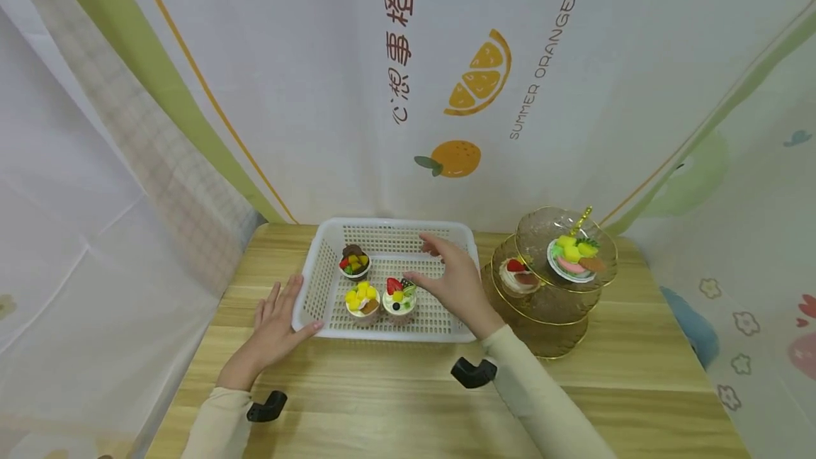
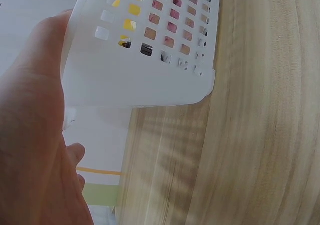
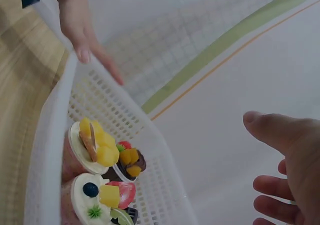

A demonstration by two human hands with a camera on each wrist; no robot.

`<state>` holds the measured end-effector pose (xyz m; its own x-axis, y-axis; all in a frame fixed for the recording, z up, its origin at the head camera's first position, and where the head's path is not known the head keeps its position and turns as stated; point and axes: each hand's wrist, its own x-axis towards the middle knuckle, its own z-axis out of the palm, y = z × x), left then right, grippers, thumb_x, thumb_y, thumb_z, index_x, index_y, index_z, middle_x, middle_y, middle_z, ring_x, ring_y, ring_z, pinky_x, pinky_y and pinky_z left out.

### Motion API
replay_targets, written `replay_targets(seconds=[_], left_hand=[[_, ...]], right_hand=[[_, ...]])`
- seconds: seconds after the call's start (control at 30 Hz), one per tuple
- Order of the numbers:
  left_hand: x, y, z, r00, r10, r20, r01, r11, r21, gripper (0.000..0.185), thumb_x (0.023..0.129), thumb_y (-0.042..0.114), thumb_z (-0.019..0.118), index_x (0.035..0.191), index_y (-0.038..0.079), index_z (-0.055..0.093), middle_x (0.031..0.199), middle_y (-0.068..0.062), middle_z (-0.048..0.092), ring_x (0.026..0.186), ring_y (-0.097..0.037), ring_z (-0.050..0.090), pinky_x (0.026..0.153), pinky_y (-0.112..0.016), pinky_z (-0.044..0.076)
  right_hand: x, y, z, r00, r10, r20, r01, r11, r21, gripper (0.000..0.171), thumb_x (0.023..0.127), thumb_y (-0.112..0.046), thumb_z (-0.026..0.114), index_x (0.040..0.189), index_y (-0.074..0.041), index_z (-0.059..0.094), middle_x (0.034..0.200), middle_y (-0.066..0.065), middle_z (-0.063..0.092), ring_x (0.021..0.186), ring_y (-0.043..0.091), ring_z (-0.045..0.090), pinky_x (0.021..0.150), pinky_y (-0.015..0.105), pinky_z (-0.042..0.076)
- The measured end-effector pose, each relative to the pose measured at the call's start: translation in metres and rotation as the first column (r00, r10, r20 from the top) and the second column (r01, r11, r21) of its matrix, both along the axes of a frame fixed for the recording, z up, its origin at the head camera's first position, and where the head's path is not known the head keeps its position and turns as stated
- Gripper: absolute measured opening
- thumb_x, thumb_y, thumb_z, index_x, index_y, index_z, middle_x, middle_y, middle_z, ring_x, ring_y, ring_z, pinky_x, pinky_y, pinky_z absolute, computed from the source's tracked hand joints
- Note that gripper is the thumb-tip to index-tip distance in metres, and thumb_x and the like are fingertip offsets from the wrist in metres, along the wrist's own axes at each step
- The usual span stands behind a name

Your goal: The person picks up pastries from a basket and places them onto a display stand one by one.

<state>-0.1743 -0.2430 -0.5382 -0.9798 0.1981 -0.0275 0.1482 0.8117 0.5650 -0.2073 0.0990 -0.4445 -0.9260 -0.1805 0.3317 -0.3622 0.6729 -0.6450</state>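
Note:
My left hand (image 1: 276,328) rests against the left end of a white plastic basket (image 1: 389,336), its thumb over the near corner of the rim and its fingers along the outside. Over the right half of the basket hovers my right hand (image 1: 460,285), thumb and fingers spread apart with nothing between them. Below its thumb stands a cream cupcake (image 1: 399,303) topped with strawberry and blueberry. Beside that one is a cupcake with yellow mango cubes (image 1: 362,302). Behind them sits a chocolate cupcake (image 1: 354,265) with fruit pieces. The right wrist view shows the three toppings closely.
A tiered stand (image 1: 553,314) with gold-rimmed plates stands right of the basket. Its top plate bears a fruit-topped dessert (image 1: 571,261); a cream cupcake (image 1: 519,277) sits one tier lower. A wooden table (image 1: 382,402) carries everything, with a printed curtain (image 1: 306,91) behind.

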Motion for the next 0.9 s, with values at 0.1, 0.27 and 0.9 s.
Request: replay_targets(seconds=[0.1,0.27,0.9], left_hand=[[0.000,-0.001,0.001,1.000,-0.001,0.002,0.001,1.000,0.000,0.099,0.092,0.053,0.061,0.161,0.012,0.002,0.168,-0.019,0.000,0.152,-0.049,-0.007,0.114,-0.074,-0.007],[0.000,-0.001,0.002,1.000,0.002,-0.009,-0.002,1.000,-0.003,0.098,0.092,0.051,0.061,0.160,0.011,0.004,0.168,-0.019,0.002,0.152,-0.049,-0.005,0.113,-0.074,-0.004],[-0.002,0.001,-0.002,1.000,-0.009,-0.008,0.010,1.000,0.011,0.099,0.091,0.051,0.063,0.161,0.013,0.003,0.168,-0.018,0.004,0.152,-0.048,-0.006,0.114,-0.074,-0.004]], right_hand=[[-0.022,-0.014,0.000,0.996,0.048,0.074,-0.050,0.998,0.024,0.073,0.080,-0.039,0.082,0.142,-0.014,0.053,0.125,0.007,0.068,0.116,0.030,0.063,0.098,0.045,0.052],[-0.053,-0.036,-0.010,0.976,0.110,0.190,-0.115,0.993,0.020,0.077,0.083,-0.043,0.078,0.147,-0.015,0.046,0.134,0.008,0.063,0.121,0.028,0.061,0.101,0.045,0.052],[-0.127,-0.083,-0.083,0.876,0.139,0.463,-0.237,0.958,0.161,0.080,0.080,-0.039,0.081,0.149,-0.018,0.045,0.143,0.004,0.059,0.129,0.023,0.057,0.108,0.043,0.047]])
